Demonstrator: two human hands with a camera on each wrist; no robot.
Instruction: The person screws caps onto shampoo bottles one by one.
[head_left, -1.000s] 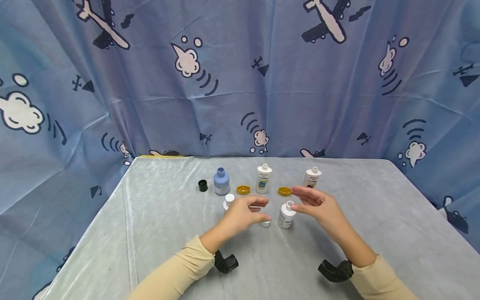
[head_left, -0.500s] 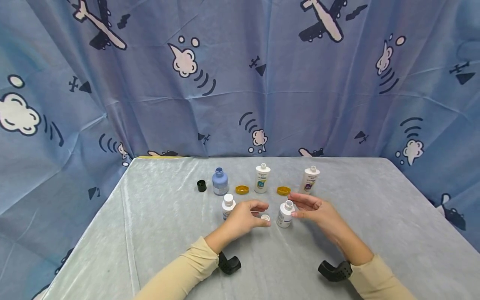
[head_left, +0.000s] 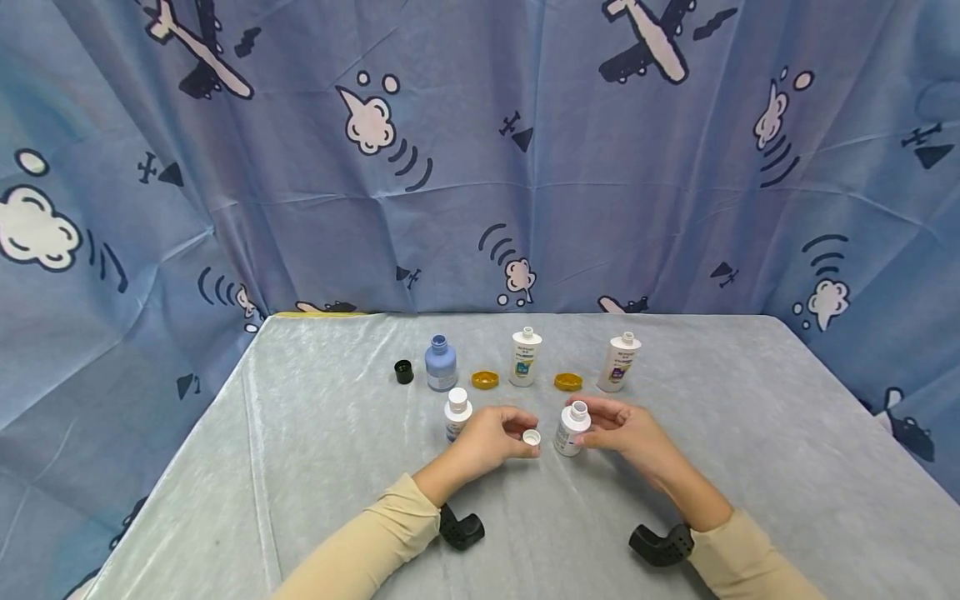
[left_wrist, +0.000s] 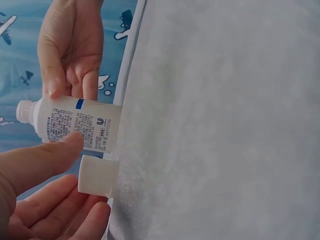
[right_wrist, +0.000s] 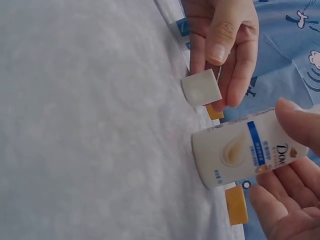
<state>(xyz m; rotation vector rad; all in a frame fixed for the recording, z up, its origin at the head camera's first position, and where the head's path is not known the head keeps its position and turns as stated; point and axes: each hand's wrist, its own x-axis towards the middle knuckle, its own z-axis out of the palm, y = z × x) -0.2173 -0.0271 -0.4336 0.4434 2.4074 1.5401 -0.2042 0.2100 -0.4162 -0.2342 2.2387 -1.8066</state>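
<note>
The cap (right_wrist: 201, 88) is white, the white bottle (right_wrist: 245, 150) blue-striped.

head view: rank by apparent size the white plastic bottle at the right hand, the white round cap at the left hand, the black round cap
1. White bottle, clearly largest
2. Black cap and white cap: too alike to rank; the white one sits nearer

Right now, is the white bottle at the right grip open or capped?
Open. In the head view, the white bottle at the right grip shows an uncovered mouth; a white cap is apart from it.
</note>
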